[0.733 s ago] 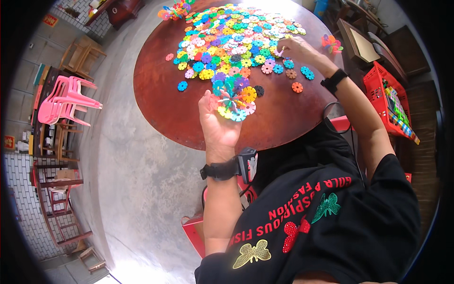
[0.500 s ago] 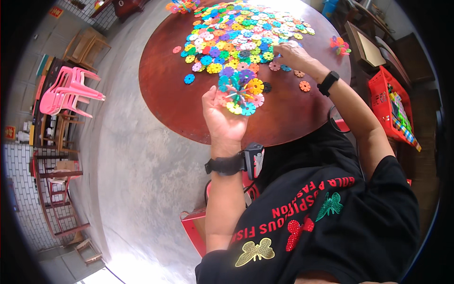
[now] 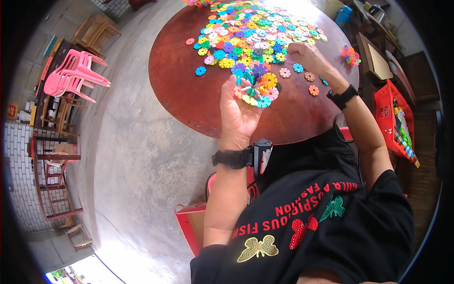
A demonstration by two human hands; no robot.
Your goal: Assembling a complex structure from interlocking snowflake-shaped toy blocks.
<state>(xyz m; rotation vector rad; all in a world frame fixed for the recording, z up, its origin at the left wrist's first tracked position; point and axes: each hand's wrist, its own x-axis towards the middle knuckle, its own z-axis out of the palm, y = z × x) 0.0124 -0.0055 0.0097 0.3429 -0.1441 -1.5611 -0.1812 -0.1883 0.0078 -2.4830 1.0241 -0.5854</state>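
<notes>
My left hand (image 3: 240, 113) is raised over the near part of the round table, its fingers and thumb closed round a ball-like cluster of interlocking plastic flower discs (image 3: 267, 80) in yellow, blue, purple, pink and orange. Dark and pale pieces stick out at the cluster's middle. At the near right edge of a big heap of loose flower discs (image 3: 246, 35), my right hand (image 3: 306, 56) is low over the table with its fingers curled together. Whatever its fingertips hold, if anything, is hidden. Several single discs lie near that hand, among them an orange disc (image 3: 313, 90) and a pink disc (image 3: 284, 73).
The dark red round table (image 3: 184, 94) bears two more joined disc clusters, one at the right edge (image 3: 350, 55) and one at the far edge (image 3: 198, 2). A red plastic basket (image 3: 385, 123) of colourful pieces stands to the right. Pink stacked chairs (image 3: 75, 73) are at the left.
The whole view has shifted a little. My left hand has tipped the disc cluster and moved it slightly up and right. Beside my right wrist, a blue disc has come into sight.
</notes>
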